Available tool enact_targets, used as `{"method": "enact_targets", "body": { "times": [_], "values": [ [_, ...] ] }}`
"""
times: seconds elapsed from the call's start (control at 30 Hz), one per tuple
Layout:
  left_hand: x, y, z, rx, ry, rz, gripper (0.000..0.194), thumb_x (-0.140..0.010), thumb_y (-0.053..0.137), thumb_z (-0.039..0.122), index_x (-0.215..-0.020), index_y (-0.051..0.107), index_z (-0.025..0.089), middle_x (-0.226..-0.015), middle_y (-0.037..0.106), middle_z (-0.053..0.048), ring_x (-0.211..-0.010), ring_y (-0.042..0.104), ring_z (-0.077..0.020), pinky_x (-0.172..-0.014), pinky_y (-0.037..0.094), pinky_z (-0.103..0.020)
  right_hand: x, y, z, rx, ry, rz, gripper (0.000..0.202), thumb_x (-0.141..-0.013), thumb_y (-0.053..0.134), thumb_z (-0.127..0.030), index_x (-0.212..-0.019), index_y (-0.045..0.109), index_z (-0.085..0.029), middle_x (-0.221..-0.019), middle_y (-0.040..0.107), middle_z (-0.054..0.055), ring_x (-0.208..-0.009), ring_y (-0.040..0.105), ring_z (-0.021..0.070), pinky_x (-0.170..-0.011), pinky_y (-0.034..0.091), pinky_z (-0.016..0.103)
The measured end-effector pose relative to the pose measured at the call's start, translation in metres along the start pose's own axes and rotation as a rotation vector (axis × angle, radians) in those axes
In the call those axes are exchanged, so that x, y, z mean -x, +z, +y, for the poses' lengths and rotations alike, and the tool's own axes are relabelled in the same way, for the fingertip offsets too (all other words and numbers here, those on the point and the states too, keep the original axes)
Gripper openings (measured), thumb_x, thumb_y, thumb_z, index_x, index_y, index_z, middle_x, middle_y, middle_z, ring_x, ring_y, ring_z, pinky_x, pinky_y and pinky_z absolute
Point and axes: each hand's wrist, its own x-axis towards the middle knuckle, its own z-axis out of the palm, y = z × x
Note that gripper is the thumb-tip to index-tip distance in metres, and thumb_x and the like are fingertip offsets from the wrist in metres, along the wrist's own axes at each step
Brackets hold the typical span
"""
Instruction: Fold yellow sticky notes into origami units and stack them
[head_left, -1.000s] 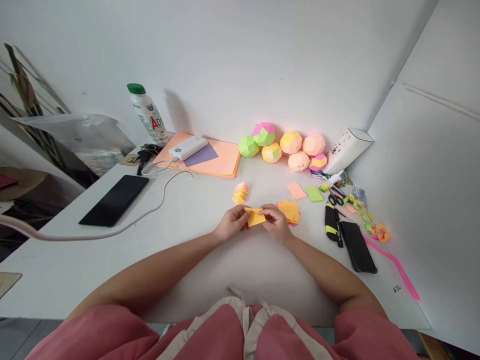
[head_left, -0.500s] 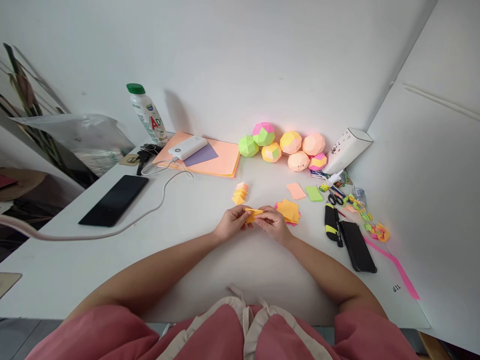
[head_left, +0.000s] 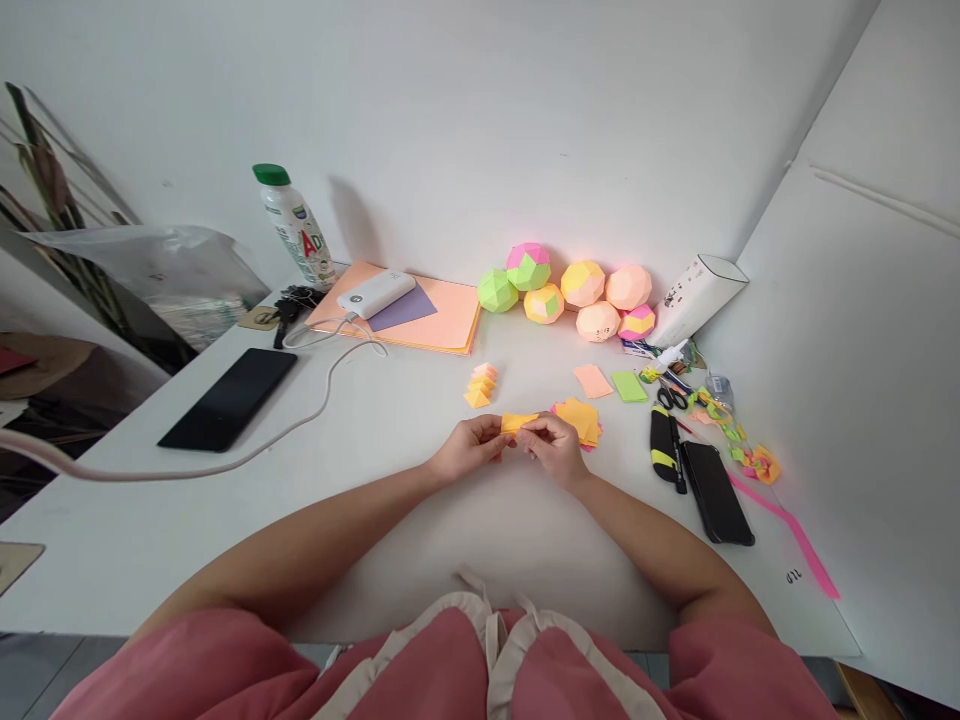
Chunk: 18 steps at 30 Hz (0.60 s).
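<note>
Between my two hands is a small folded orange paper (head_left: 517,423), held just above the table. My left hand (head_left: 471,447) pinches its left end, thumb in front. My right hand (head_left: 553,447) grips the right end with thumb and fingers closed. Right behind my right hand lies a stack of orange paper squares (head_left: 579,421) with pink edges showing under it. Beyond my left hand stands a short row of folded orange and peach paper pieces (head_left: 481,386). The fingers hide part of the held paper's folds.
Several faceted paper balls (head_left: 583,284) line the wall. Peach slips (head_left: 593,381) and a green pad (head_left: 628,386) lie ahead. Scissors (head_left: 671,398), a black-and-yellow cutter (head_left: 662,443) and a phone (head_left: 718,494) sit right. A tablet (head_left: 229,399), cable (head_left: 327,392) and bottle (head_left: 298,232) are left.
The held orange paper has shifted slightly right and turned to lie more level. My fingers have changed their grip along it; the things on the table stay put.
</note>
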Motion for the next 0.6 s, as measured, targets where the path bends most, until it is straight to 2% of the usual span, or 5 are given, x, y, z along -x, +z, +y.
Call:
{"method": "enact_targets", "body": {
  "times": [0.2, 0.6],
  "values": [
    [-0.0006, -0.0003, -0.0001, -0.001, -0.014, -0.008, 0.038, -0.076, 0.058, 0.047, -0.097, 0.061, 0.016, -0.085, 0.065, -0.005, -0.058, 0.052, -0.0086, -0.058, 0.046, -0.024, 0.0002, 0.0007, 0.0019, 0.005, 0.005, 0.006, 0.016, -0.075, 0.063, -0.03, -0.066, 0.057, -0.018, -0.059, 0.051, -0.003, -0.049, 0.051, 0.0089, -0.044, 0.042, 0.023],
    [-0.0019, -0.0005, -0.0031, -0.01, -0.013, 0.007, 0.039, -0.075, 0.058, 0.049, -0.094, 0.06, 0.015, -0.08, 0.065, -0.004, -0.055, 0.05, -0.0083, -0.054, 0.043, -0.023, 0.0005, 0.0014, 0.0021, 0.001, -0.002, 0.006, 0.015, -0.076, 0.063, -0.029, -0.067, 0.057, -0.017, -0.061, 0.053, -0.002, -0.049, 0.051, 0.0087, -0.045, 0.042, 0.023]
  ]
}}
